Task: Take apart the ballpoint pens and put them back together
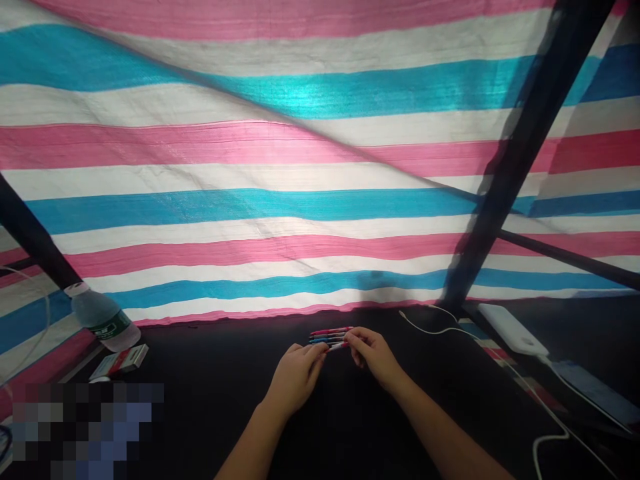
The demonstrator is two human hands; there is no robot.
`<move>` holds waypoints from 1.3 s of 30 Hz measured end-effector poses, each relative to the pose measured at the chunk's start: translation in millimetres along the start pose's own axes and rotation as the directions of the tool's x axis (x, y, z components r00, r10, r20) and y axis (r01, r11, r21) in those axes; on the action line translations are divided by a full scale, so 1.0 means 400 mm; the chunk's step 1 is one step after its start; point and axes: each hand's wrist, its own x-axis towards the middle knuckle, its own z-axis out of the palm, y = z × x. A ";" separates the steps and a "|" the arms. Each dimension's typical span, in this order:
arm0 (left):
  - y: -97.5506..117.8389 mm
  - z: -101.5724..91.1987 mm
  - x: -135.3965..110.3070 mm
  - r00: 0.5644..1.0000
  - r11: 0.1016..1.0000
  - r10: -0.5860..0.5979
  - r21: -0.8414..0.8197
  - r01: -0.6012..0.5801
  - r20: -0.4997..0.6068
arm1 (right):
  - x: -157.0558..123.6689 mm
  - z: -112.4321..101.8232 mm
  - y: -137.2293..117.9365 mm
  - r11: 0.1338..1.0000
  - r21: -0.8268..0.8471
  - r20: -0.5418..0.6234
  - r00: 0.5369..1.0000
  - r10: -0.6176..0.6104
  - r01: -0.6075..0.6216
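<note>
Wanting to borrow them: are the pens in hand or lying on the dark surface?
In hand: the right hand pinches the bundle of pens at one end, and the left hand reaches to its other end.

I log a plastic water bottle (103, 318) lying tilted by a small carton (119, 362) on the black work surface (200, 353); at right, a white power bank (513, 330) and white cable (435, 325); behind, a striped tarpaulin (250, 207) over dark poles (520, 153).
</note>
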 end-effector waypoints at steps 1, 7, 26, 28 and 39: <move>-0.002 0.002 0.000 1.000 1.000 0.011 0.018 -0.010 -0.003 | 0.003 -0.002 0.004 0.999 0.026 0.014 1.000 0.025 -0.025; -0.017 0.003 0.001 0.997 0.997 -0.002 0.080 0.008 -0.074 | 0.013 -0.003 0.026 0.949 0.258 0.060 0.983 0.171 -0.181; 0.029 0.112 0.021 0.840 -0.018 -0.437 -0.936 0.351 0.323 | -0.001 0.025 0.004 0.980 0.186 0.040 0.997 0.063 -0.069; 0.028 0.110 0.017 0.827 0.029 -0.449 -0.920 0.391 0.337 | -0.001 0.023 0.001 0.993 0.112 0.000 0.999 0.033 -0.033; 0.028 0.088 0.018 0.759 -0.246 -0.452 -0.883 0.399 0.469 | -0.031 0.044 -0.026 0.993 0.003 -0.007 0.993 -0.118 0.118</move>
